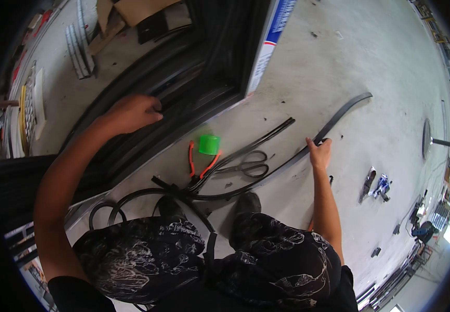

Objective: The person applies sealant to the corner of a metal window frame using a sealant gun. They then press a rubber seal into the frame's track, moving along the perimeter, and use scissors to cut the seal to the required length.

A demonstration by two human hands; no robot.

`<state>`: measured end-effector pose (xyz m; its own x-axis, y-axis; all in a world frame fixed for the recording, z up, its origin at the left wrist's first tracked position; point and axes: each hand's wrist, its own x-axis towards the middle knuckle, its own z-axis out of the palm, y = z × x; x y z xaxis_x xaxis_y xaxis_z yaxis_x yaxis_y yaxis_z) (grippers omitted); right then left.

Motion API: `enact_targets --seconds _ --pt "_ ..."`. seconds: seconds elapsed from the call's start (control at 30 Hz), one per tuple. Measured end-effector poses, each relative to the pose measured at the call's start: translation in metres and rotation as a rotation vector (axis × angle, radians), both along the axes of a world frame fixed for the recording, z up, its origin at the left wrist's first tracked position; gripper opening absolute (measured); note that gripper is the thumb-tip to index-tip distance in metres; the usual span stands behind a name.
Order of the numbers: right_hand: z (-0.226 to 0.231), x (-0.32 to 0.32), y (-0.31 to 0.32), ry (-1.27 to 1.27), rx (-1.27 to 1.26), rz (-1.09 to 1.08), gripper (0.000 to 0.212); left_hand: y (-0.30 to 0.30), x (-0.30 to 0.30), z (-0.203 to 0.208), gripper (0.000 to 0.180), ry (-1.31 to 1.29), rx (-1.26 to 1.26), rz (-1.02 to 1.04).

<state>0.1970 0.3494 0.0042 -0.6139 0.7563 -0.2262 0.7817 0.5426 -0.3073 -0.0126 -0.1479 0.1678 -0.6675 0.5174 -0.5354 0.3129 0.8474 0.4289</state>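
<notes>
My right hand [320, 153] is closed around a long black rubber strip [339, 115]. The strip's far end curves up and right above the floor, and the rest runs back left toward my feet in loops. Over the black profile frame [183, 106] at the left, my left hand [135, 112] has its fingers curled in against the frame's channel. Whatever those fingers pinch is hidden. On the floor between the hands lie orange-handled pliers [190, 158], dark-handled scissors [256, 165] and a bright green translucent piece [209, 145]. More black strips [266, 136] lie beside the scissors.
A blue-and-white printed film [271, 44] covers the frame's right side. Cardboard [144, 9] and metal profiles [79, 49] lie beyond the frame at the left. Crumpled wrappers [381, 187] and a round-based stand [426, 139] are on the floor at the right.
</notes>
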Motion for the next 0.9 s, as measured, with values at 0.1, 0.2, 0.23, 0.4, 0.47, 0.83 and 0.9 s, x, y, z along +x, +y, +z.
enact_targets --seconds 0.1,0.2,0.23,0.4,0.47,0.83,0.9 --pt "-0.03 -0.003 0.035 0.088 -0.192 -0.127 0.057 -0.007 0.025 0.028 0.033 -0.086 0.033 0.001" --pt "0.017 -0.018 -0.007 0.569 -0.362 -0.051 0.038 -0.027 0.062 0.034 0.032 -0.205 0.102 0.209" --pt "0.046 -0.019 -0.031 0.723 -0.426 -0.047 0.037 -0.028 0.072 0.036 0.031 -0.285 0.174 0.295" --pt "0.149 -0.014 -0.164 1.114 -0.989 0.365 0.05 -0.018 0.113 0.059 0.039 -0.494 0.409 0.412" --pt "0.155 -0.012 -0.204 1.012 -1.247 0.534 0.052 -0.003 0.121 0.089 0.047 -0.503 0.523 0.479" --pt "0.154 0.008 -0.354 0.872 -0.485 1.958 0.028 -0.018 0.184 0.076 0.073 0.218 0.309 0.791" --pt "0.161 0.017 -0.366 0.93 -0.44 1.973 0.035 -0.04 0.179 0.069 0.059 0.417 0.288 0.885"
